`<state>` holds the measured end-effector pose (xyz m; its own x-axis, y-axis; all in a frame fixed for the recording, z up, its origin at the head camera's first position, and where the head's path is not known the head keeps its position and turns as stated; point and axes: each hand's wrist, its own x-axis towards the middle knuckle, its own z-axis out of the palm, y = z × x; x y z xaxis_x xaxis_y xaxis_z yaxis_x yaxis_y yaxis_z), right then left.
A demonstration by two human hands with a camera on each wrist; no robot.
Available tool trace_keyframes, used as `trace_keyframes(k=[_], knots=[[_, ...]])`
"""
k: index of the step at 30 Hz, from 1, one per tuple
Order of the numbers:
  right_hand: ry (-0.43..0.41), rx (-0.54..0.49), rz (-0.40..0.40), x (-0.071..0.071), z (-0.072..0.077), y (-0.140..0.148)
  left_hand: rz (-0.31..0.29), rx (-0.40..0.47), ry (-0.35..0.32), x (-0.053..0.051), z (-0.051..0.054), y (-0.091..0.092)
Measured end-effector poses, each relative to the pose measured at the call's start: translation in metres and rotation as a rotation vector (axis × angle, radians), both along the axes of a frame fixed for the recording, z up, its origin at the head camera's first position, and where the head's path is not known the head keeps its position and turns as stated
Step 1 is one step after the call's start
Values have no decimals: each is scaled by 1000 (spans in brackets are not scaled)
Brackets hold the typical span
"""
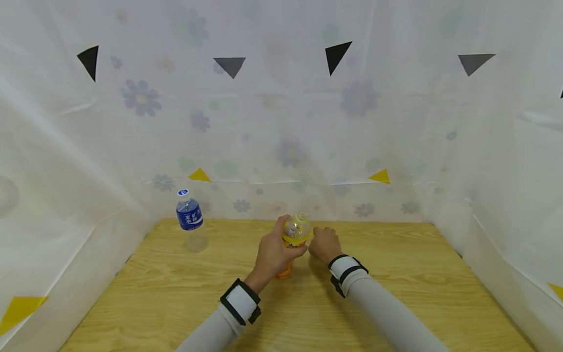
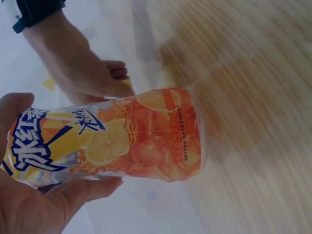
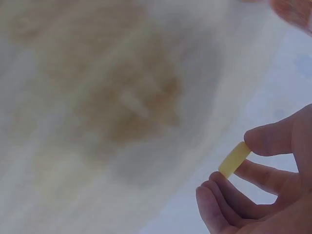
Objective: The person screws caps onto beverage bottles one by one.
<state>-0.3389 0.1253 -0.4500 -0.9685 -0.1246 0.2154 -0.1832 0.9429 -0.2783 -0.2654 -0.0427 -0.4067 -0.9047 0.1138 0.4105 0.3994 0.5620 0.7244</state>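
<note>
My left hand (image 1: 273, 252) grips a clear bottle (image 1: 296, 231) around its upper part. The bottle's label, with orange slices, ice and a yellow band, shows in the left wrist view. Its neck is uncapped in the head view. Whether its base touches the table, I cannot tell. Just to the right, my right hand (image 1: 325, 244) pinches a small yellow bottle cap (image 3: 235, 159) between thumb and fingers, apart from the bottle. In the head view that cap is hidden by the hand.
A clear bottle with a blue label and a white cap (image 1: 190, 217) stands upright at the table's back left. The wooden table (image 1: 396, 283) is bordered by white flower-patterned sheets (image 1: 272, 122) at the back and both sides.
</note>
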Motion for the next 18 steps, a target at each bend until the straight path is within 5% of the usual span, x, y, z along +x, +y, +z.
trace_keyframes(k=[11, 18], knots=[[83, -161, 114, 15, 29, 1, -15, -10, 2, 1, 0, -1], [-24, -196, 123, 30, 28, 9, -13, -16, 5, -1, -1, -2]])
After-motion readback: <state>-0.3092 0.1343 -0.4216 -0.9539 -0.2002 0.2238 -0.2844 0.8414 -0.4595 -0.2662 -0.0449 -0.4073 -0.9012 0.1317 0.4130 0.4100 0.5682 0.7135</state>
